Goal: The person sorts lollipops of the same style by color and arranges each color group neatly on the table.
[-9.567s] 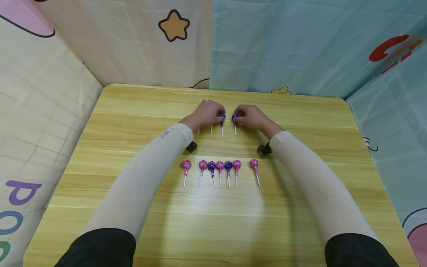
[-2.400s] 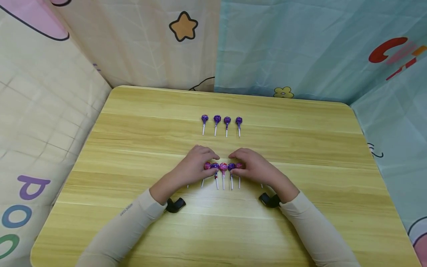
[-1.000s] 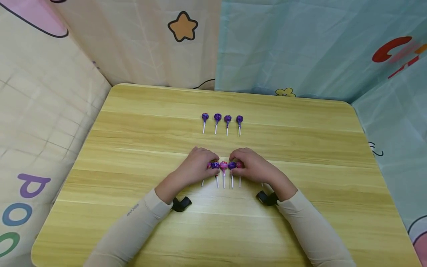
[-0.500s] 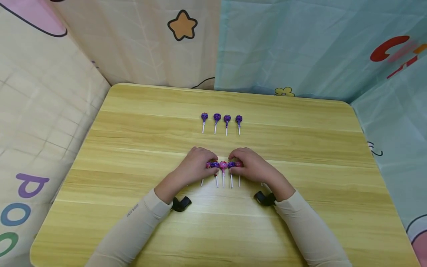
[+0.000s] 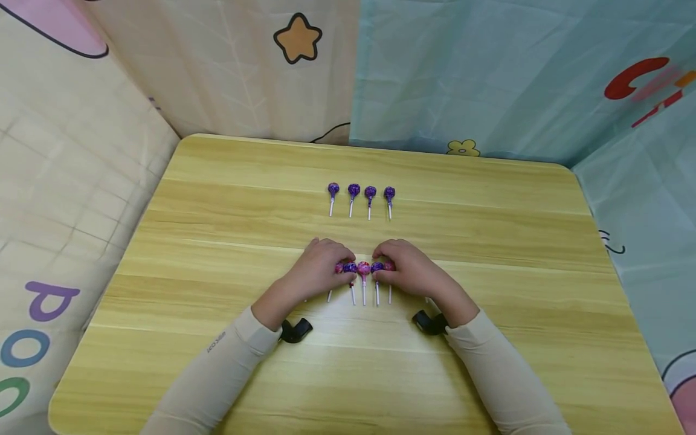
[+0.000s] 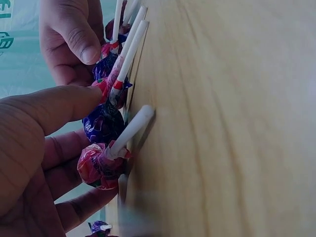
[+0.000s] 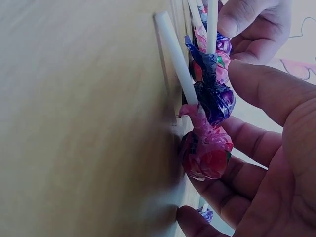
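In the head view, wrapped lollipops lie in a front row, pink and purple mixed, sticks toward me. My left hand (image 5: 321,267) curls its thumb and index finger round a purple lollipop (image 5: 350,269), with a pink lollipop (image 6: 101,165) inside the palm. Mirroring it, my right hand (image 5: 409,270) has thumb and index finger round another purple lollipop (image 7: 216,101); a pink lollipop (image 7: 207,150) sits against its inner fingers. Between both hands lies a pink lollipop (image 5: 364,269). The heads of the row's outermost lollipops are hidden under the hands.
Farther back, a row of several purple lollipops (image 5: 354,191) lies spaced apart on the wooden table (image 5: 244,199). Printed curtains (image 5: 462,72) stand behind the table and at its sides. Black wrist cameras (image 5: 296,330) hang below the wrists.
Since the oldest frame, both hands have left purple lollipops in the back row and come nearer, to the front row. Over the last second they stay almost still.
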`<state>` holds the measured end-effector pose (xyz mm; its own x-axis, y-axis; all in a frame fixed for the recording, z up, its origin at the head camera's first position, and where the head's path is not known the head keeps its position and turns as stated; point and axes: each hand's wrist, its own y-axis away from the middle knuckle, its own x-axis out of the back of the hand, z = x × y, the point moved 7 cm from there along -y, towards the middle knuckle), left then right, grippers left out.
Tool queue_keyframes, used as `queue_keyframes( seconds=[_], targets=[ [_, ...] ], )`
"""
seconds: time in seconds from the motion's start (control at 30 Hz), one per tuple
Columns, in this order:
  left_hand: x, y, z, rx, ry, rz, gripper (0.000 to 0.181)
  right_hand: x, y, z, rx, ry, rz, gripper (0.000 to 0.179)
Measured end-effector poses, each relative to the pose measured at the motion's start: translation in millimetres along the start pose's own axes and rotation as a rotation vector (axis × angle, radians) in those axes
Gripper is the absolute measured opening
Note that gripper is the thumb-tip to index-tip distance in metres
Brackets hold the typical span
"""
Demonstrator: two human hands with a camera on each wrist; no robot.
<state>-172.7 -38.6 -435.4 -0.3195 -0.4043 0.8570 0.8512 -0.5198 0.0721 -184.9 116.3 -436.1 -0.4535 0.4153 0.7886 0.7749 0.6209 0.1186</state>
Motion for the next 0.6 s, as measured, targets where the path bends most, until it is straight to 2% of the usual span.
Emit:
queue_keyframes(
  seconds=[0.6],
  targets=[
    [1.2, 0.6, 0.9, 0.017, 0.009, -0.02, 0.033, 0.9, 0.5, -4.4, -0.002, 0.037, 0.022, 0.026]
  ],
)
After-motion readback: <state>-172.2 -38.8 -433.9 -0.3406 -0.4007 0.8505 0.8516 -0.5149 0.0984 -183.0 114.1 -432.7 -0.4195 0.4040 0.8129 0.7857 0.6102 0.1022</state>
